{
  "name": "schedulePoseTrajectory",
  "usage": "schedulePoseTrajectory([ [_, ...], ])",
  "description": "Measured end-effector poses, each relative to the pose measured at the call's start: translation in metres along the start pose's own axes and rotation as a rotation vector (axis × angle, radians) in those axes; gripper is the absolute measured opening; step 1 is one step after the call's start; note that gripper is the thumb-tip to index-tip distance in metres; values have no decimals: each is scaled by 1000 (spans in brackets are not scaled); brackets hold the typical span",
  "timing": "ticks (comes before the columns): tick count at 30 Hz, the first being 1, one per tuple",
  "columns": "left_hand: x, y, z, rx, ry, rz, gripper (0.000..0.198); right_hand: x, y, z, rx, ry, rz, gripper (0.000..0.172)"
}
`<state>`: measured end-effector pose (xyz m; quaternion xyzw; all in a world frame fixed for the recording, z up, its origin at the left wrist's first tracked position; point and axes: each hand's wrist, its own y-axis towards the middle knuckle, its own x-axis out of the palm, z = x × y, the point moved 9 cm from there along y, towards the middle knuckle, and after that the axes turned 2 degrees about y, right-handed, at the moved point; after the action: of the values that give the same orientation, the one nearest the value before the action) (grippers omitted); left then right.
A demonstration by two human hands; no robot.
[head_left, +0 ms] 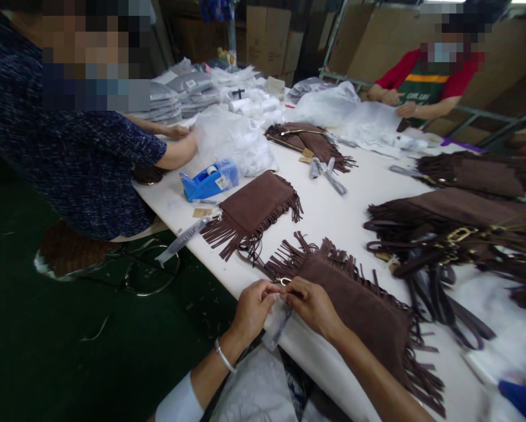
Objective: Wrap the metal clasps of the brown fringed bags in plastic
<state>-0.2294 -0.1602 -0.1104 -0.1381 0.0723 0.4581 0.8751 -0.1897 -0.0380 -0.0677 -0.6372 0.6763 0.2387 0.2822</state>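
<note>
At the near table edge, my left hand (250,310) and my right hand (313,303) meet, thumbs and fingertips pinched together. What lies between the fingertips is too small to make out. A gold-coloured metal ring (284,282) shows just beyond them, at the corner of a dark brown fringed bag (355,293). Below my fingers hangs a plastic-wrapped strip (278,328). The bag lies flat, partly behind my right forearm. Farther off rests a second brown fringed bag (258,202), with a cardboard tag (202,213) and a wrapped strip (184,239) at its left corner.
More brown fringed bags (456,217) with straps are piled on the right. A blue tape dispenser (210,179) stands near the left edge, beside clear plastic bags (232,138). One co-worker (82,140) sits at left; another (425,88) handles plastic across the white table (333,208).
</note>
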Motion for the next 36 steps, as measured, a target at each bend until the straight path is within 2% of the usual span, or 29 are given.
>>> schedulePoseTrajectory([
  [5, -10, -1, 9, 59, 238, 47, 11, 3, -2, -7, -65, -99, -29, 21],
  [11, -6, -1, 20, 130, 573, 42, 8, 9, -4, -23, -154, -270, -70, 21],
  [16, -1, -1, 23, 147, 631, 8, 10, 9, -6, -21, -147, -218, -46, 20],
  [19, 0, -1, 19, 116, 471, -26, 9, 4, -4, -13, -80, -216, 16, 19],
  [23, 3, -1, -3, -59, -82, -101, 1, 3, -8, -9, -81, -219, -5, 16],
  [26, 8, -4, -14, -158, -413, -125, 9, -17, -21, 2, -24, -165, 110, 18],
  [29, 10, -6, -16, -173, -585, -119, 15, -38, -42, 19, 110, -227, 254, 19],
  [32, 14, -7, -14, -197, -709, -123, 18, -34, -53, 25, 160, -328, 216, 30],
  [34, 16, -7, -10, -201, -774, -139, 18, -29, -54, 28, 197, -383, 200, 40],
  [36, 16, -6, -5, -178, -826, -148, 17, -26, -49, 33, 242, -431, 197, 43],
])
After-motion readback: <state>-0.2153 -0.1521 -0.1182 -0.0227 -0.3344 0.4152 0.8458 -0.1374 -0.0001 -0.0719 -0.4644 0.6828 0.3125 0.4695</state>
